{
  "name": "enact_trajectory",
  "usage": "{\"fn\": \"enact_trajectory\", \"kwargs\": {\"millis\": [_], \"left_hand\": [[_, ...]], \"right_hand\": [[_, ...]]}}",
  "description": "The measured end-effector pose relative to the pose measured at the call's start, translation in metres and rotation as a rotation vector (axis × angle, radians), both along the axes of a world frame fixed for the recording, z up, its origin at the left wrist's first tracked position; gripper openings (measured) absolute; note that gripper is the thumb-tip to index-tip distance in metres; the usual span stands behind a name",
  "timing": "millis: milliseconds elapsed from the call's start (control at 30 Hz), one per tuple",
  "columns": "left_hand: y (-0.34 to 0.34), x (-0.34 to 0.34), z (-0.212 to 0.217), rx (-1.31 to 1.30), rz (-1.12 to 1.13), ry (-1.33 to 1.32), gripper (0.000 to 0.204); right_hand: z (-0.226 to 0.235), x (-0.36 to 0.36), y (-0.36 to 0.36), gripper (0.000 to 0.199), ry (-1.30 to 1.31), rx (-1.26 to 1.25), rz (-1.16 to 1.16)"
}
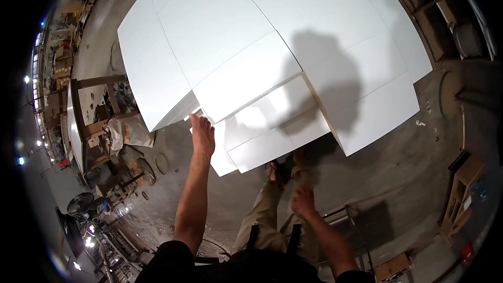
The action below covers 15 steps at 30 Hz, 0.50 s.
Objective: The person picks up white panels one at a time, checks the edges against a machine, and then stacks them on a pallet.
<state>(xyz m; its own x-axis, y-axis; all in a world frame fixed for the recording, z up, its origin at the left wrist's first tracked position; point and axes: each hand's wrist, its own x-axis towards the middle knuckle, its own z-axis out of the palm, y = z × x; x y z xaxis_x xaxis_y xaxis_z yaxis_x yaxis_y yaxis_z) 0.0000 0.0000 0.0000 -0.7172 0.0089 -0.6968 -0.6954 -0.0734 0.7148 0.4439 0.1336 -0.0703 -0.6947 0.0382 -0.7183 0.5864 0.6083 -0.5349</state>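
Several large white panels (pixel 230 15) lie overlapping in a broad stack before me. My left hand (pixel 203 135) reaches to the stack's near left edge, with its fingers bent over the edge of a smaller white panel (pixel 220 149). A narrow gap with a pale strip (pixel 197 112) shows just beyond those fingertips. Low by my trouser leg, my right hand (pixel 303 202) hangs with curled fingers and nothing visible in it. Toward the near right, a white panel with a raw brown edge (pixel 325 112) sits higher than the panels at its left.
On the left stands a wooden frame (pixel 99 81) with a plastic bag (pixel 133 133) beside it. A floor fan (pixel 80 203) is farther down on that side. Shelving (pixel 450 15) rises at the far right, and a wooden crate (pixel 461 194) rests on the right floor.
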Motion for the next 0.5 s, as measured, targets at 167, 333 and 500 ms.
{"fn": "enact_trajectory", "kwargs": {"millis": [167,333,500], "left_hand": [[0.039,-0.022,0.025,0.187,-0.021,0.055,0.072],[0.040,-0.013,0.029,0.229,-0.045,-0.018,0.076],[-0.008,0.002,-0.018,0.209,0.123,-0.131,0.070]], "right_hand": [[-0.010,-0.019,-0.011,0.031,0.157,0.139,-0.034],[-0.016,-0.014,-0.011,0.030,0.097,0.193,-0.003],[-0.003,-0.024,-0.003,0.027,0.125,0.186,-0.065]]}}
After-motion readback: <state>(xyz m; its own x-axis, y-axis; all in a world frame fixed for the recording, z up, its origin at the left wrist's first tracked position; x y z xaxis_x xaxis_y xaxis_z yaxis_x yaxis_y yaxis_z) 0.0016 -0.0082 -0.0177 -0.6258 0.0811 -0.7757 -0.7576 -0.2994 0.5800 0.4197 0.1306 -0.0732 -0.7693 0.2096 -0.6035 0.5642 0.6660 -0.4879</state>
